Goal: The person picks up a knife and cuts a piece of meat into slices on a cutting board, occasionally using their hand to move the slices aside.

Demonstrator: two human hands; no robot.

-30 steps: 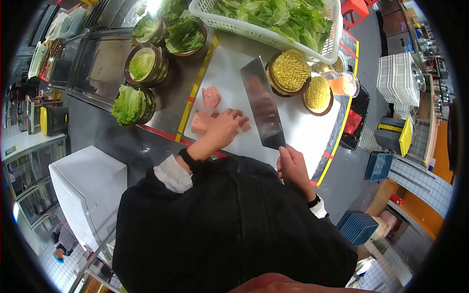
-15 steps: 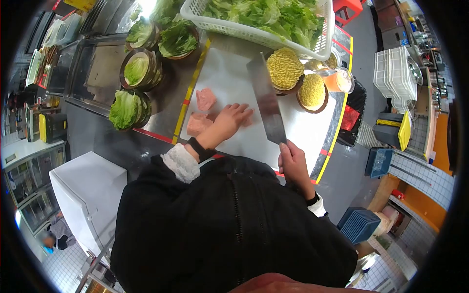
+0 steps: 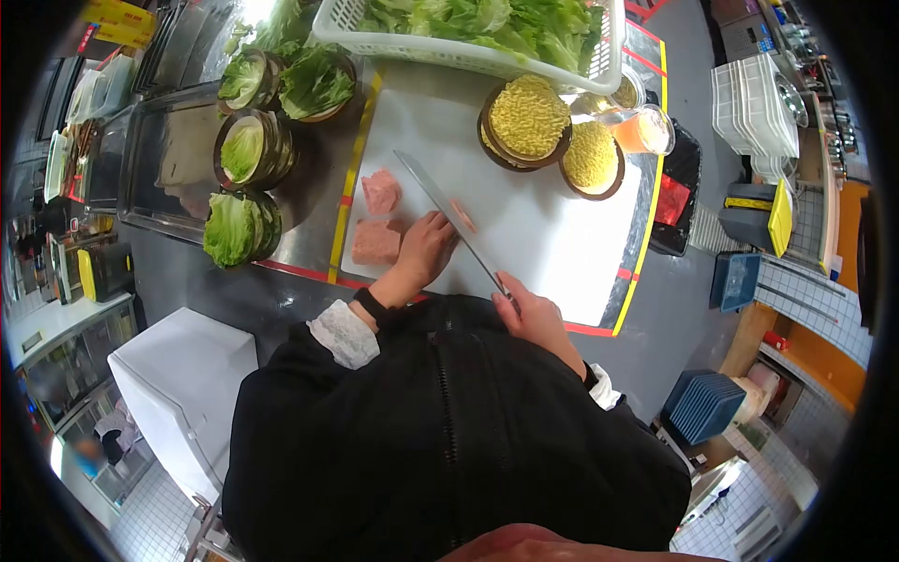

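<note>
My right hand (image 3: 530, 314) is wrapped round the handle of a broad cleaver (image 3: 433, 192), its blade seen nearly edge-on and slanting up to the left over a white cutting board (image 3: 562, 253). Just left of the blade, my left hand (image 3: 429, 247) has its fingers bent down on pink luncheon meat, mostly hidden beneath them. A thin pink piece of luncheon meat (image 3: 464, 215) shows on the blade's right side. Two more pink blocks lie left of my hand: a larger block (image 3: 375, 242) close to the wrist and a smaller block (image 3: 381, 191) behind it.
A white basket (image 3: 459, 49) of lettuce stands at the back. Round noodle cakes sit on dark bowls (image 3: 529, 161) at the board's right rear, beside a cup of orange liquid (image 3: 646, 131). Several lettuce-topped bowls (image 3: 273, 150) and a metal tray (image 3: 140, 211) are on the left.
The cleaver has swung left and turned edge-on, now beside my left fingers. My left hand has drawn back slightly, its fingers now bent instead of stretched. The view has shifted a little.
</note>
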